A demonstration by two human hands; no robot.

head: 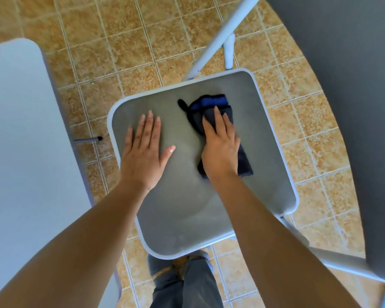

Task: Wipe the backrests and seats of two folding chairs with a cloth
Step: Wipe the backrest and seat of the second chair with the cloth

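Now on the seat: we find the cloth [211, 108] on the far right part of the seat [187, 210], its long axis running far to near.
Right hand [220, 152]: laid along the cloth, fingers extended, pressing it down.
Left hand [142, 152]: spread flat on the seat's left half, holding nothing, apart from the cloth.
Next stroke: we judge it runs toward us, over the bare near part.

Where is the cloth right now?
In the head view, the dark cloth lies on the right half of the chair seat, under the right hand, with the left hand flat beside it.
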